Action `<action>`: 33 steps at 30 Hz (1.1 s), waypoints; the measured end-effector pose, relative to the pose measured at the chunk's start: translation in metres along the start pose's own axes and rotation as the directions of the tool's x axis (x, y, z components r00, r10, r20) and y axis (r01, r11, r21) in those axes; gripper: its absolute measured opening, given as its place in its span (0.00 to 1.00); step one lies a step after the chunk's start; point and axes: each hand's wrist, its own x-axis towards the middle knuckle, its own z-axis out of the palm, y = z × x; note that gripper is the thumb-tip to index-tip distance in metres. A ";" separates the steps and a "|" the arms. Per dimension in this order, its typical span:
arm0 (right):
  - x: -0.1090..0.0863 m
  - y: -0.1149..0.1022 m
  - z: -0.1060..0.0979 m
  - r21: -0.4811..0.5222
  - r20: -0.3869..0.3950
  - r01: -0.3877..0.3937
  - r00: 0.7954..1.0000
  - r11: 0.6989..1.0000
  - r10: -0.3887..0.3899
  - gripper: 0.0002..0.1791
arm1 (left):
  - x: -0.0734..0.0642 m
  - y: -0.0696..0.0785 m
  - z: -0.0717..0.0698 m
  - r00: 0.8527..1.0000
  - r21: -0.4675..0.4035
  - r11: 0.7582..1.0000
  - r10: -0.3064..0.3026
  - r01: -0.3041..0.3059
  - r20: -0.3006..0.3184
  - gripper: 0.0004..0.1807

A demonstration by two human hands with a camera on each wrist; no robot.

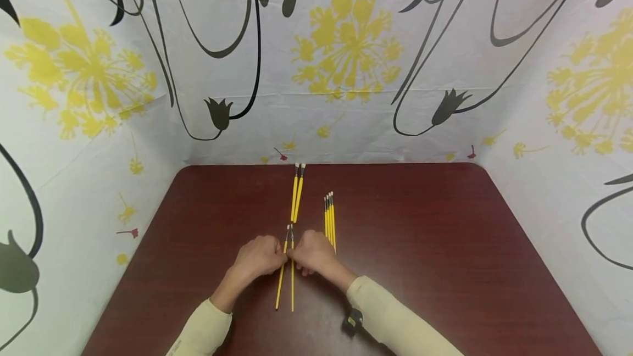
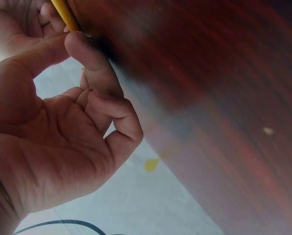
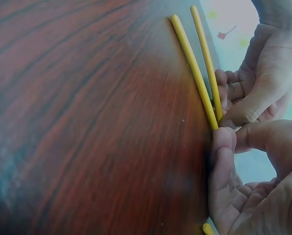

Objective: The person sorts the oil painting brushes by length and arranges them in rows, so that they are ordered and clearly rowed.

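Two yellow-handled paintbrushes lie close together on the table, bristles pointing away from me. My left hand [image 1: 259, 256] pinches the left paintbrush [image 1: 279, 287] between thumb and finger. The right paintbrush [image 1: 293, 293] is pinched by my right hand [image 1: 314, 251], beside the left one. In the right wrist view the two handles [image 3: 191, 61] spread apart toward their ends, and the hands' fingertips nearly meet. Just beyond them, two more paintbrushes [image 1: 297, 196] lie side by side, tips toward the back edge. The left wrist view shows only a short piece of yellow handle [image 2: 63, 13].
Right of the hands lies a group of several yellow paintbrushes [image 1: 329, 216], partly behind my right hand. The dark red-brown table [image 1: 420, 246] meets white patterned cloth [image 1: 277, 70] at the back and sides. A black device [image 1: 353, 320] sits at the right wrist.
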 end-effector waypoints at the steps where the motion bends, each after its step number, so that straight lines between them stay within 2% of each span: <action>1: -0.001 0.000 0.000 0.006 -0.001 0.003 1.000 1.000 -0.003 0.23 | 0.000 0.000 0.000 1.000 0.000 1.000 0.001 -0.001 -0.001 0.25; 9: -0.001 0.001 0.000 0.031 0.002 -0.018 1.000 0.999 0.018 0.22 | 0.000 0.002 0.001 1.000 -0.007 1.000 -0.003 0.003 -0.003 0.24; 25: -0.003 0.004 0.000 0.067 0.005 0.001 1.000 0.998 -0.001 0.24 | 0.000 0.004 0.001 1.000 0.012 1.000 0.002 -0.002 0.006 0.26; 33: -0.003 0.007 -0.002 0.110 0.023 0.034 0.999 0.993 -0.037 0.27 | 0.000 0.007 -0.001 1.000 0.015 1.000 -0.010 0.011 -0.021 0.25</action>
